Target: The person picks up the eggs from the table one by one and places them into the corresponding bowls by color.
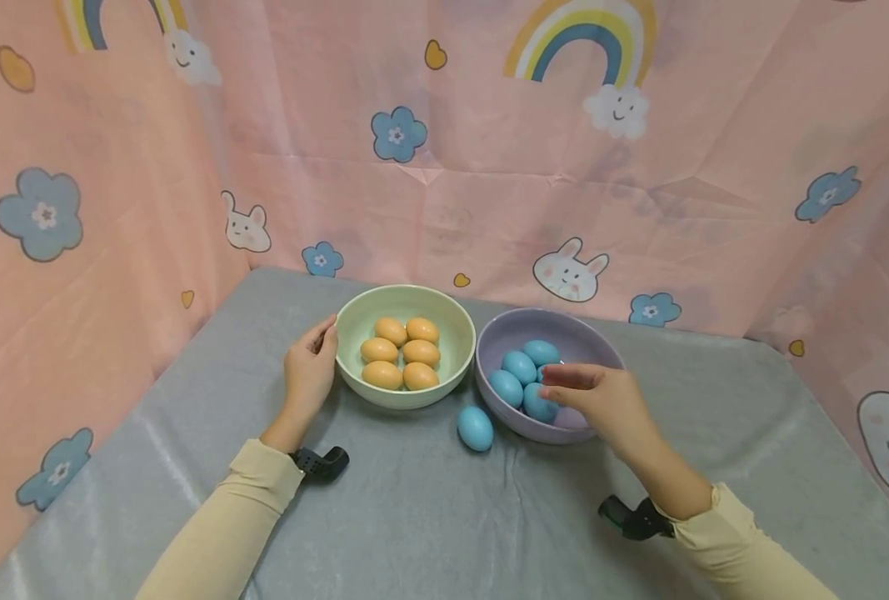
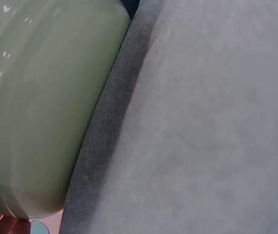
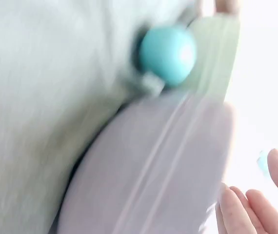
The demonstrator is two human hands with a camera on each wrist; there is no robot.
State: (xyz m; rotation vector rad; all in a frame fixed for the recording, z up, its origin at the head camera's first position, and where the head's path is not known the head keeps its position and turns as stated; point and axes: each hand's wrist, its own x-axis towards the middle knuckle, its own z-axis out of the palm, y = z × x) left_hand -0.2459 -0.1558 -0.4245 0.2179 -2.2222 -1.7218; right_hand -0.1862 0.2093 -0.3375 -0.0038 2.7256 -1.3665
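Note:
In the head view, the left hand [image 1: 312,371] touches the left outer side of a pale green bowl [image 1: 407,400], fingertips close to its rim. Yellow-orange eggs [image 1: 380,350] lie inside that bowl in pairs. Over the right part of a purple bowl [image 1: 515,333], the right hand [image 1: 612,408] holds nothing; its thumb and fingers are apart in the right wrist view. Several blue eggs [image 1: 518,367] sit in the purple bowl, one partly hidden by the right fingers. Another blue egg [image 1: 476,428] lies on the cloth in front, between the two bowls.
A grey cloth [image 1: 429,517] covers the table under both bowls, which stand side by side. A pink printed curtain [image 1: 481,217] surrounds the back and sides. Each wrist carries a black strapped device [image 1: 324,464].

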